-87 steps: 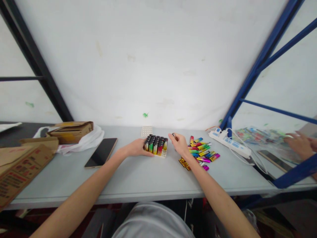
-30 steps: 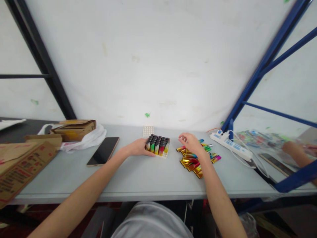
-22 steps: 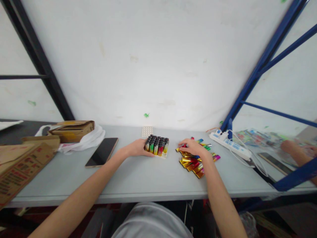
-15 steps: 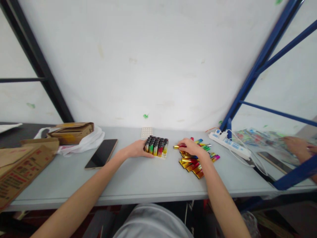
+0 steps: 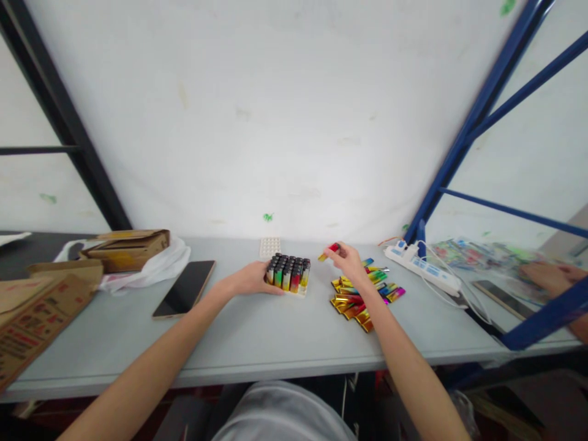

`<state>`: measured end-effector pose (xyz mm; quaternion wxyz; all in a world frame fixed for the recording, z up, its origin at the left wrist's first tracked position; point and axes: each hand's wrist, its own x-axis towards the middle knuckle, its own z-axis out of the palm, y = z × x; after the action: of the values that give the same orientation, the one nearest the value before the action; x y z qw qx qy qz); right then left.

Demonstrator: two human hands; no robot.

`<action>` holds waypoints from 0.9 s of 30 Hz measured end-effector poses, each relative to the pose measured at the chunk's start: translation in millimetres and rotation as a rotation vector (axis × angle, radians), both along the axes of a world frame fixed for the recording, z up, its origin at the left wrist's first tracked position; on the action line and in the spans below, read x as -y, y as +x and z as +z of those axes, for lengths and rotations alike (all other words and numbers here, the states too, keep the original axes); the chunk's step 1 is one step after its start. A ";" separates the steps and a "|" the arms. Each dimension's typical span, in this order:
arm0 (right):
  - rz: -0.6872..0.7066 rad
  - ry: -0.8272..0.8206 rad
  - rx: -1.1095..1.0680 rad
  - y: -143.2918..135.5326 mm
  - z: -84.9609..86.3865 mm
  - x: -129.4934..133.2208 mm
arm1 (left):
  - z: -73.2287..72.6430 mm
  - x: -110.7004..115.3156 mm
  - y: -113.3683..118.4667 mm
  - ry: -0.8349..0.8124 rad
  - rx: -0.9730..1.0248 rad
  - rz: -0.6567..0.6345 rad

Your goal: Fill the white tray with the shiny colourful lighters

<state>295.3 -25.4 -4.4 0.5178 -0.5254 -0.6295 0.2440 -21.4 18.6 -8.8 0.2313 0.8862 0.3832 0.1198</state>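
Upright lighters (image 5: 287,274) with black tops stand in rows in a white tray (image 5: 302,293) at the middle of the table. My left hand (image 5: 254,278) is wrapped round the left side of this group, thumb along the front. Between the fingertips of my right hand (image 5: 348,260) is one red and gold lighter (image 5: 329,251), tilted and lifted off the table. Just below that hand lies a loose pile of shiny gold and coloured lighters (image 5: 356,300), partly hidden by my right forearm.
An empty white holder with holes (image 5: 270,247) lies behind the tray. Left are a phone (image 5: 184,289), a small carton (image 5: 126,250) on a white bag, and a larger box (image 5: 46,318). Right are a power strip (image 5: 422,267), a blue frame (image 5: 459,153) and another person's hands (image 5: 546,277).
My right hand has lifted the red and gold lighter from the pile, moving up and slightly left. My left hand stays at the tray. The whole view has shifted slightly.
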 end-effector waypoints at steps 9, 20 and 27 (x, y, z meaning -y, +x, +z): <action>0.296 -0.143 -0.305 -22.5 2.5 11.2 | -3.8 -2.4 -1.4 0.005 0.028 -0.012; 0.170 -0.269 -0.384 -37.6 -4.5 7.3 | 0.6 0.5 -0.8 -0.004 0.023 -0.010; 0.124 -0.280 -0.421 -42.4 -7.4 8.9 | -1.5 -1.2 -1.4 -0.012 0.015 -0.005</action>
<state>252.9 -34.4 -11.8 0.5436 -0.4899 -0.4992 0.4640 -22.8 19.8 -10.3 0.2401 0.8848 0.3798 0.1235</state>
